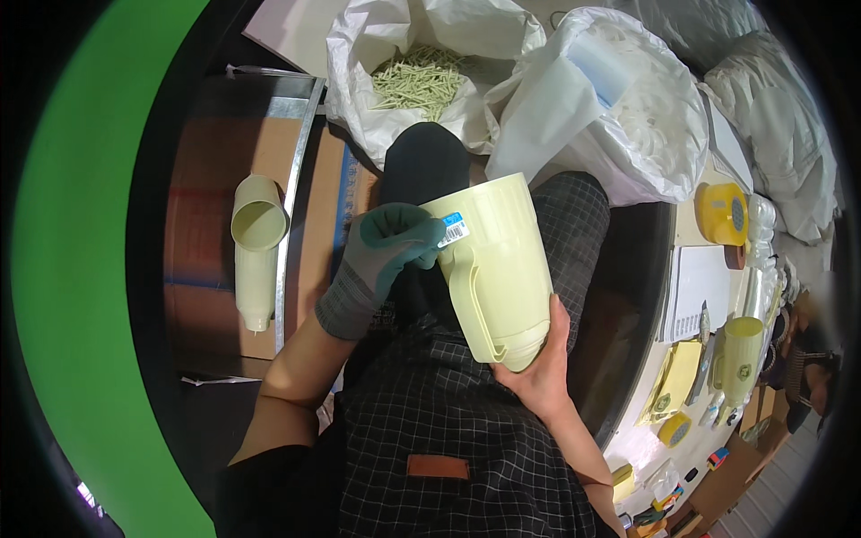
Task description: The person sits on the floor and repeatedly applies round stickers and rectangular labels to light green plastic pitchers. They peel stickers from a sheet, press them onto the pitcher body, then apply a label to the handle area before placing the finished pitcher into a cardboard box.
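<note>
A pale yellow-green plastic jug (502, 260) with a moulded handle lies tilted over my lap. My right hand (543, 368), bare, cups its base from below. My left hand (386, 247), in a grey and teal glove, presses a small white and blue sticker (453, 229) near the jug's rim with the fingertips. I sit with checked trousers beneath the jug.
Another pale jug (257, 247) lies on a cardboard box with a metal edge (291, 179) at left. Two white sacks stand ahead, one holding pale green sticks (417, 81). A table (708, 287) at right carries a jug (740, 354), a yellow tape roll (674, 429) and papers.
</note>
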A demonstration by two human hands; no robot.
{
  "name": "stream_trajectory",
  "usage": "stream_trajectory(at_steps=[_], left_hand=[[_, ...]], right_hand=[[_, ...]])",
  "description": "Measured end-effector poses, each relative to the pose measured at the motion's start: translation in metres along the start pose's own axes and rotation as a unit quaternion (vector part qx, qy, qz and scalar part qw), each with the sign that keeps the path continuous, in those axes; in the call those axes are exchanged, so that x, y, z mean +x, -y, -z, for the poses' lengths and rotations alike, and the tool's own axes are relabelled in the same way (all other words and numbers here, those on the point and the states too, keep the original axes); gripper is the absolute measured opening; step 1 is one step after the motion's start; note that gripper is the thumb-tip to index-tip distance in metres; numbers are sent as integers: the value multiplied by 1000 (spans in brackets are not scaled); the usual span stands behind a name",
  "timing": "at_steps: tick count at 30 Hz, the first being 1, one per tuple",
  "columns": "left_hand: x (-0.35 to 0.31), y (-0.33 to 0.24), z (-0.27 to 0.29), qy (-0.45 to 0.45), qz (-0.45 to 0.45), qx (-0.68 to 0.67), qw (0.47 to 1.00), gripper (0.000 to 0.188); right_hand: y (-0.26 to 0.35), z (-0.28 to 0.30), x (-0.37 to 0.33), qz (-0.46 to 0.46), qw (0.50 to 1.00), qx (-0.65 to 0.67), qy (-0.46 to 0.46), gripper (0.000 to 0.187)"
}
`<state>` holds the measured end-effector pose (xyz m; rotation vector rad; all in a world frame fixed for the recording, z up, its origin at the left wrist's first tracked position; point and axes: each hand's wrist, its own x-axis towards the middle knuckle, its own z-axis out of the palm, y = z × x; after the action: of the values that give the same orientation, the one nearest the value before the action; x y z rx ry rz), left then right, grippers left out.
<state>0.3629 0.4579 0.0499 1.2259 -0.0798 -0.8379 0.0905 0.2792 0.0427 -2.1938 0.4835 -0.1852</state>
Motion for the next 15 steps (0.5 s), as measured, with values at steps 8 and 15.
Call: stream_trajectory(at_steps=[8, 15], left_hand=[[-5, -14, -5, -56, -32, 291, 955, 35], [-11, 24, 13, -20, -343, 465, 816, 76]], right_hand=[[5, -3, 6, 62, 996, -57, -35, 134], [-14, 73, 12, -33, 970, 233, 65, 128]])
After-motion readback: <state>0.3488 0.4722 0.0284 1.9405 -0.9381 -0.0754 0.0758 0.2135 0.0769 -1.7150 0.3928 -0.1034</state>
